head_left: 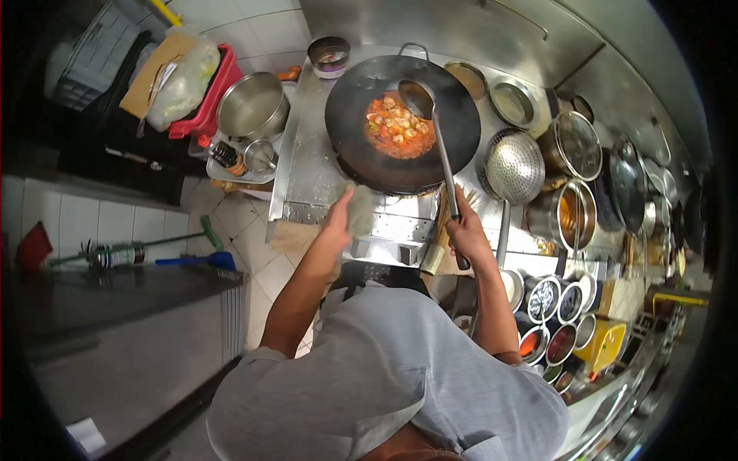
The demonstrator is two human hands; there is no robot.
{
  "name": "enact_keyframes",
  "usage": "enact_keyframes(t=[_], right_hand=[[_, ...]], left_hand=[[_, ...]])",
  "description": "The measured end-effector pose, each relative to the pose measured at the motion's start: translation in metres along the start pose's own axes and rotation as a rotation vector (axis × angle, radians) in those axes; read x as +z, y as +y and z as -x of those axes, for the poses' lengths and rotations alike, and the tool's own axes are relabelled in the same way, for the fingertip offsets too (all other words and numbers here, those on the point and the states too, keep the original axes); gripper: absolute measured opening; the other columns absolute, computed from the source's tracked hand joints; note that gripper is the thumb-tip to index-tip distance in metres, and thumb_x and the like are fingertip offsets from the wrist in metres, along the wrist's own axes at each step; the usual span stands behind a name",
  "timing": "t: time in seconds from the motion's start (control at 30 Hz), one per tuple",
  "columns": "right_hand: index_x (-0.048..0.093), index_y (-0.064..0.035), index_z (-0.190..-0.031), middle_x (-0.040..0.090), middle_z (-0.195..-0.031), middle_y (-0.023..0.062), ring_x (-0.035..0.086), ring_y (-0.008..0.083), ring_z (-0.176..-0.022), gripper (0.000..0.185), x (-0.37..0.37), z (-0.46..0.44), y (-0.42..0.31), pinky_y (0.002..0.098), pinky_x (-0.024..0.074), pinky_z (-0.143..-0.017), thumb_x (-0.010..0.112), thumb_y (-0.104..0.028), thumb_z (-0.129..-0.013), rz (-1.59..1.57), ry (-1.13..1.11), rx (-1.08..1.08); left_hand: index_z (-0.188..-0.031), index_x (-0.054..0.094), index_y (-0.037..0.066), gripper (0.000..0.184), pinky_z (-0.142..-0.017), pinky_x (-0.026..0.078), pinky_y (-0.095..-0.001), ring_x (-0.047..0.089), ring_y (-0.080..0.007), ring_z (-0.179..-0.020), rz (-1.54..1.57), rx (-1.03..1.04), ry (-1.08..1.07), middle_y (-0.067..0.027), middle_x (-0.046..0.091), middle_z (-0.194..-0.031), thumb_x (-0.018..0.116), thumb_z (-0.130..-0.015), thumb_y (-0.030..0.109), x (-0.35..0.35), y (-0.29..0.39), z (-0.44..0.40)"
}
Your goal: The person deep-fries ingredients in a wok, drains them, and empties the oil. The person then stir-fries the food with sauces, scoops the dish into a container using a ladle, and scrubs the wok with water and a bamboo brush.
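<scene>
A: Right grip (467,232)?
B: Clenched on ladle (443,150); its bowl's at the food (400,131), in wok (355,100) ahead.
A: Left grip (338,223)?
B: Holding cloth (360,211), near wok's edge. Desk (302,154) strip ahead-left; bottle (225,156) farther left, label unreadable.

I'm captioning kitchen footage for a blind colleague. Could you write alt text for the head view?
A person's right hand holds a long ladle, its bowl over chunky red food in a large black wok. The left hand is at a pale cloth in front of the wok. To the right are a perforated skimmer and metal pots.
</scene>
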State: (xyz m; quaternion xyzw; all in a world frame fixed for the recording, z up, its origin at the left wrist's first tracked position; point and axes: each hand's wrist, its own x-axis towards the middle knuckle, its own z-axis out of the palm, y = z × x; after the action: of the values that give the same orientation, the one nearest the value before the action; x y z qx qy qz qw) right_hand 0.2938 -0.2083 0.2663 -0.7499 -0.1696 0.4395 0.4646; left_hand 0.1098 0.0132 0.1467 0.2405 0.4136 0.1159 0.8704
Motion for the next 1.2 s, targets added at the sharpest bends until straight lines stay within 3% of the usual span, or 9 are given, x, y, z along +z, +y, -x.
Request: enact_keyframes(t=[0.27,0.4,0.5,0.67,0.73,0.8,1.0,1.1,1.2], right_hand=[[0.021,-0.0190,-0.155,0.046,-0.062,-0.0017,0.042,0.0090,-0.043,0.077,-0.025,0.027,-0.005,0.0273,0.0395,-0.040,0.050,0.000,-0.086,-0.079,-0.143,0.049],[0.025,-0.0179,-0.155,0.043,-0.064,-0.0029,0.040,0.0095,-0.044,0.080,-0.033,0.051,0.024,0.0281,0.0385,-0.043,0.051,0.003,-0.081,0.461,0.032,-0.231],[0.026,-0.0178,-0.154,0.051,-0.066,0.0095,0.059,0.0204,-0.064,0.080,-0.043,0.093,-0.027,0.0347,0.0502,-0.066,0.053,0.002,-0.082,0.437,-0.104,0.049],[0.026,-0.0197,-0.154,0.055,-0.066,0.0124,0.059,0.0256,-0.059,0.081,-0.051,0.094,-0.036,0.0392,0.0493,-0.063,0.053,0.001,-0.081,0.577,-0.104,0.053],[0.026,-0.0199,-0.154,0.065,-0.092,0.0257,0.059,0.0285,-0.058,0.083,-0.052,0.064,0.002,0.0393,0.0506,-0.066,0.054,0.002,-0.078,0.725,0.005,-0.288],[0.020,-0.0212,-0.154,0.060,-0.076,0.0309,0.061,0.0454,-0.072,0.087,-0.038,0.048,0.017,0.0495,0.0477,-0.071,0.051,0.005,-0.077,0.896,0.120,-0.269],[0.025,-0.0216,-0.154,0.052,-0.065,0.0183,0.054,0.0319,-0.059,0.085,-0.028,0.100,-0.024,0.0423,0.0488,-0.067,0.055,0.004,-0.079,0.716,0.087,-0.204],[0.031,-0.0214,-0.151,0.066,-0.108,0.0252,0.064,0.0385,-0.102,0.075,-0.021,0.124,-0.051,0.0450,0.0469,-0.088,0.055,-0.001,-0.083,0.631,-0.031,0.099],[0.029,-0.0213,-0.152,0.065,-0.112,0.0250,0.063,0.0405,-0.102,0.077,-0.030,0.119,-0.040,0.0455,0.0481,-0.089,0.056,-0.002,-0.083,0.740,-0.070,-0.227]], left_hand=[[-0.104,0.061,0.006,0.032,-0.076,0.055,-0.0485,0.065,-0.0278,-0.087,0.202,-0.255,0.101,-0.0112,0.066,-0.097,0.054,-0.097,0.036,0.082,-0.021,-0.067],[-0.093,0.058,0.007,0.019,-0.072,0.056,-0.0474,0.063,-0.0296,-0.074,0.251,-0.188,-0.005,-0.0112,0.062,-0.083,0.050,-0.095,0.023,0.070,-0.043,-0.085],[-0.093,0.058,0.006,0.019,-0.070,0.056,-0.0466,0.063,-0.0292,-0.073,0.220,-0.125,0.046,-0.0108,0.062,-0.082,0.049,-0.096,0.023,0.088,-0.032,-0.038],[-0.094,0.060,0.007,0.020,-0.067,0.056,-0.0441,0.064,-0.0277,-0.075,0.186,-0.122,0.071,-0.0098,0.063,-0.084,0.049,-0.096,0.024,0.089,-0.017,0.004],[-0.097,0.059,0.008,0.020,-0.068,0.056,-0.0436,0.064,-0.0272,-0.076,0.144,-0.086,0.039,-0.0096,0.063,-0.086,0.050,-0.095,0.026,0.046,-0.056,-0.047],[-0.101,0.059,0.009,0.020,-0.070,0.056,-0.0428,0.065,-0.0259,-0.079,0.007,-0.043,0.032,-0.0089,0.064,-0.089,0.053,-0.094,0.027,0.030,-0.074,-0.043],[-0.100,0.059,0.009,0.013,-0.072,0.056,-0.0408,0.065,-0.0228,-0.080,0.067,-0.002,0.145,-0.0067,0.063,-0.090,0.057,-0.089,0.014,0.056,-0.061,0.064],[-0.089,0.059,0.009,0.016,-0.063,0.054,-0.0411,0.063,-0.0246,-0.068,0.091,-0.100,0.003,-0.0079,0.063,-0.079,0.056,-0.090,0.025,0.054,-0.032,0.006],[-0.089,0.060,0.010,0.016,-0.061,0.054,-0.0409,0.063,-0.0241,-0.065,0.162,-0.190,-0.057,-0.0076,0.063,-0.077,0.056,-0.090,0.025,0.072,-0.007,0.000]])
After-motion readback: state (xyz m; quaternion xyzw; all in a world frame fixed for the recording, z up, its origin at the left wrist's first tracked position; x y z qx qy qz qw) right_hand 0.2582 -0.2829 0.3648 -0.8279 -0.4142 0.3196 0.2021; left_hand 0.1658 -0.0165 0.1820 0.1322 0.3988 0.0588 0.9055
